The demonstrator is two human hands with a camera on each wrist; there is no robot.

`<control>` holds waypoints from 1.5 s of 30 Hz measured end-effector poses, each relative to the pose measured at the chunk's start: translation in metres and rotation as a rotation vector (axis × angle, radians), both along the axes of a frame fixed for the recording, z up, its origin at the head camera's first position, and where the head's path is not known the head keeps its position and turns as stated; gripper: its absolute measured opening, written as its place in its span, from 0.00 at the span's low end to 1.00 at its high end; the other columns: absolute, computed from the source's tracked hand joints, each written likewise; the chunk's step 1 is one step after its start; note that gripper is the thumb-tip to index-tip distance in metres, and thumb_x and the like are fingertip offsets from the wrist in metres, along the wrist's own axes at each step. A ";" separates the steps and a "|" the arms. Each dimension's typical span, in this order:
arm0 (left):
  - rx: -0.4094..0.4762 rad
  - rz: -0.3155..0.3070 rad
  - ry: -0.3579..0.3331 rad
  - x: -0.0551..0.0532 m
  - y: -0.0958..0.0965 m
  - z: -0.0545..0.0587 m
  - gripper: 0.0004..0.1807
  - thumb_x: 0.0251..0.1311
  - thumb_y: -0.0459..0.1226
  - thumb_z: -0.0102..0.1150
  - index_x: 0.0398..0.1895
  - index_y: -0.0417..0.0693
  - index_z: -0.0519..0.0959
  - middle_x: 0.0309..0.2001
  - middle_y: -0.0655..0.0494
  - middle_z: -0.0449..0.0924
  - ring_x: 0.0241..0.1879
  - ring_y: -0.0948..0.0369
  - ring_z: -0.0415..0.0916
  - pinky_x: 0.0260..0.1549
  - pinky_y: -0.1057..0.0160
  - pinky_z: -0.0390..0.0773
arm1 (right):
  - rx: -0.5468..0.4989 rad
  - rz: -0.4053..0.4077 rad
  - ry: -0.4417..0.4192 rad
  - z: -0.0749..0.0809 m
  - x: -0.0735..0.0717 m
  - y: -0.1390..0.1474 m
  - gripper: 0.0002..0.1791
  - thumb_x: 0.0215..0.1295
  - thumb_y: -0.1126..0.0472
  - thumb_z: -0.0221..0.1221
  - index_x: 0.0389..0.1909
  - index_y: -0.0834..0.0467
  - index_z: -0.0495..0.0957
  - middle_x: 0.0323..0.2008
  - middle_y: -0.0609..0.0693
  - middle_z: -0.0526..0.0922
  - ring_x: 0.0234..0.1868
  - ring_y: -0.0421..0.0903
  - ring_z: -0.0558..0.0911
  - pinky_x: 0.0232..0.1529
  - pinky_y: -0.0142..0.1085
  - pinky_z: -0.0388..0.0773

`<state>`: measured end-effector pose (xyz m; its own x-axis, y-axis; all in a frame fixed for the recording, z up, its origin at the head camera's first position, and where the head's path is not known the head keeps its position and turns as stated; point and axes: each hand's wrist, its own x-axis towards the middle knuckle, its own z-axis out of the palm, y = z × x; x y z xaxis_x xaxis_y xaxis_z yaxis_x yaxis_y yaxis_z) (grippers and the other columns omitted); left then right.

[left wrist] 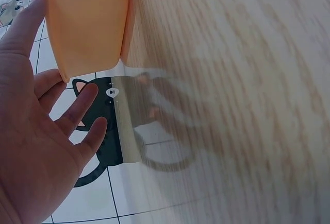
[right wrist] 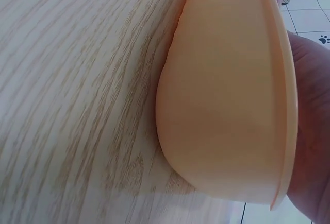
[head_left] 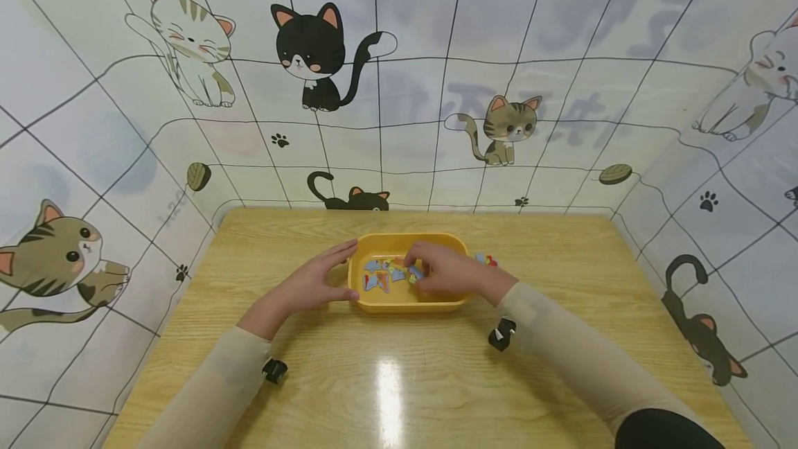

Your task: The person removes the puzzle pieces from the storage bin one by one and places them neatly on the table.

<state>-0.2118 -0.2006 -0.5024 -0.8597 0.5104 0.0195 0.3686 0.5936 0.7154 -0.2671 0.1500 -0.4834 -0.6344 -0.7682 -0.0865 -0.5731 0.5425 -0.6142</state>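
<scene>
A shallow yellow plastic tray (head_left: 408,308) rests on the wooden table, with several small flat pieces (head_left: 377,281) in light blue, orange and yellow lying in its left and middle part. At the tray's left end my left hand (head_left: 314,283) touches the rim, fingers spread and fairly straight, thumb toward the front corner. My right hand (head_left: 445,270) reaches down inside the tray, fingers bent over light blue and yellow pieces; I cannot tell whether it pinches one. In the right wrist view the tray wall (right wrist: 227,95) hides the fingers of that hand.
More small blue and red pieces (head_left: 486,260) lie on the table just beyond the right end of the tray, partly behind my right wrist. Walls printed with cats and a grid (head_left: 418,123) stand at the back and both sides of the table (head_left: 324,380).
</scene>
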 end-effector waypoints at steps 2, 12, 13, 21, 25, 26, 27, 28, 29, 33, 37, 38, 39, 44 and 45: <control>-0.002 0.003 -0.002 0.000 0.000 0.000 0.58 0.64 0.58 0.80 0.90 0.51 0.60 0.90 0.59 0.52 0.80 0.42 0.66 0.77 0.27 0.61 | 0.000 -0.005 0.022 0.002 0.000 0.002 0.22 0.70 0.61 0.70 0.63 0.57 0.82 0.52 0.41 0.81 0.42 0.43 0.81 0.45 0.40 0.82; -0.028 0.033 -0.039 -0.001 0.002 0.000 0.57 0.64 0.50 0.82 0.90 0.50 0.59 0.90 0.62 0.50 0.81 0.46 0.65 0.79 0.33 0.60 | -0.016 -0.064 0.122 0.005 0.003 0.017 0.21 0.71 0.59 0.66 0.64 0.57 0.82 0.54 0.41 0.77 0.45 0.45 0.78 0.44 0.41 0.80; -0.027 0.032 -0.038 0.000 0.002 0.001 0.57 0.64 0.50 0.82 0.90 0.50 0.59 0.90 0.62 0.50 0.81 0.45 0.65 0.79 0.33 0.60 | -0.023 -0.074 0.131 0.005 0.003 0.019 0.21 0.71 0.59 0.66 0.64 0.57 0.82 0.54 0.40 0.77 0.45 0.45 0.78 0.44 0.41 0.80; -0.018 0.038 -0.052 -0.002 0.003 0.003 0.58 0.63 0.49 0.83 0.90 0.50 0.59 0.90 0.64 0.50 0.81 0.46 0.65 0.79 0.34 0.61 | -0.139 -0.144 0.184 0.009 0.003 0.037 0.18 0.70 0.58 0.69 0.59 0.52 0.83 0.50 0.42 0.78 0.44 0.49 0.78 0.42 0.43 0.79; -0.017 0.038 -0.046 -0.001 0.002 0.004 0.58 0.62 0.50 0.84 0.90 0.51 0.59 0.90 0.62 0.50 0.81 0.46 0.64 0.80 0.34 0.59 | -0.177 -0.160 0.244 0.010 0.004 0.047 0.17 0.71 0.57 0.71 0.59 0.52 0.84 0.50 0.42 0.79 0.42 0.49 0.78 0.39 0.40 0.78; -0.016 0.041 -0.050 -0.001 0.002 0.004 0.58 0.62 0.50 0.84 0.90 0.52 0.59 0.90 0.63 0.50 0.81 0.47 0.64 0.80 0.34 0.59 | -0.192 -0.162 0.255 0.010 0.004 0.050 0.17 0.71 0.58 0.72 0.59 0.53 0.85 0.50 0.43 0.79 0.42 0.49 0.78 0.38 0.39 0.77; -0.017 0.039 -0.047 -0.001 0.003 0.004 0.58 0.62 0.50 0.84 0.90 0.51 0.59 0.90 0.62 0.50 0.81 0.46 0.65 0.80 0.33 0.59 | -0.205 -0.164 0.268 0.010 0.005 0.053 0.18 0.71 0.58 0.73 0.59 0.54 0.85 0.50 0.43 0.79 0.41 0.49 0.78 0.37 0.39 0.77; -0.018 0.043 -0.051 0.000 0.003 0.004 0.58 0.62 0.51 0.84 0.90 0.52 0.59 0.90 0.63 0.50 0.81 0.46 0.65 0.80 0.33 0.59 | -0.216 -0.168 0.280 0.009 0.006 0.056 0.18 0.71 0.58 0.73 0.59 0.54 0.85 0.50 0.44 0.80 0.40 0.48 0.78 0.36 0.38 0.77; -0.019 0.045 -0.050 0.000 0.003 0.003 0.58 0.62 0.51 0.84 0.90 0.52 0.59 0.90 0.63 0.50 0.81 0.46 0.65 0.80 0.32 0.58 | -0.232 -0.170 0.294 0.009 0.006 0.059 0.18 0.71 0.58 0.74 0.59 0.55 0.86 0.50 0.44 0.80 0.39 0.48 0.78 0.36 0.38 0.78; -0.017 0.049 -0.045 0.001 0.004 0.001 0.58 0.63 0.52 0.83 0.90 0.52 0.59 0.90 0.60 0.50 0.83 0.44 0.61 0.79 0.30 0.56 | -0.281 -0.186 0.319 0.009 0.010 0.069 0.19 0.69 0.60 0.77 0.58 0.56 0.86 0.50 0.45 0.82 0.37 0.49 0.78 0.34 0.39 0.79; -0.016 0.039 -0.051 0.005 0.006 -0.001 0.58 0.63 0.52 0.83 0.90 0.51 0.59 0.90 0.57 0.50 0.84 0.43 0.58 0.80 0.30 0.56 | -0.306 -0.204 0.325 0.008 0.016 0.078 0.18 0.68 0.62 0.77 0.57 0.55 0.86 0.50 0.46 0.82 0.37 0.52 0.79 0.35 0.42 0.79; -0.016 0.036 -0.050 0.005 0.006 -0.001 0.58 0.63 0.52 0.82 0.90 0.50 0.59 0.90 0.56 0.50 0.84 0.43 0.59 0.80 0.30 0.56 | -0.308 -0.211 0.328 0.008 0.017 0.081 0.18 0.68 0.62 0.77 0.57 0.55 0.86 0.50 0.46 0.82 0.38 0.52 0.79 0.35 0.43 0.79; -0.016 0.036 -0.050 0.006 0.006 -0.001 0.58 0.63 0.51 0.82 0.90 0.50 0.59 0.90 0.56 0.50 0.83 0.44 0.60 0.80 0.31 0.57 | -0.311 -0.218 0.333 0.008 0.018 0.083 0.18 0.69 0.62 0.77 0.57 0.56 0.86 0.50 0.46 0.82 0.37 0.52 0.79 0.36 0.43 0.79; -0.022 0.039 -0.043 0.005 0.006 0.003 0.58 0.63 0.51 0.83 0.91 0.52 0.58 0.90 0.60 0.50 0.81 0.46 0.65 0.79 0.33 0.61 | -0.329 -0.279 0.349 0.004 0.017 0.096 0.21 0.67 0.61 0.80 0.58 0.59 0.87 0.51 0.45 0.83 0.37 0.53 0.80 0.32 0.43 0.81; -0.024 0.039 -0.040 0.004 0.006 0.004 0.58 0.63 0.51 0.83 0.91 0.52 0.58 0.90 0.61 0.50 0.81 0.46 0.65 0.79 0.33 0.61 | -0.332 -0.292 0.357 0.002 0.016 0.099 0.21 0.66 0.60 0.80 0.58 0.59 0.87 0.51 0.45 0.83 0.37 0.53 0.80 0.32 0.42 0.81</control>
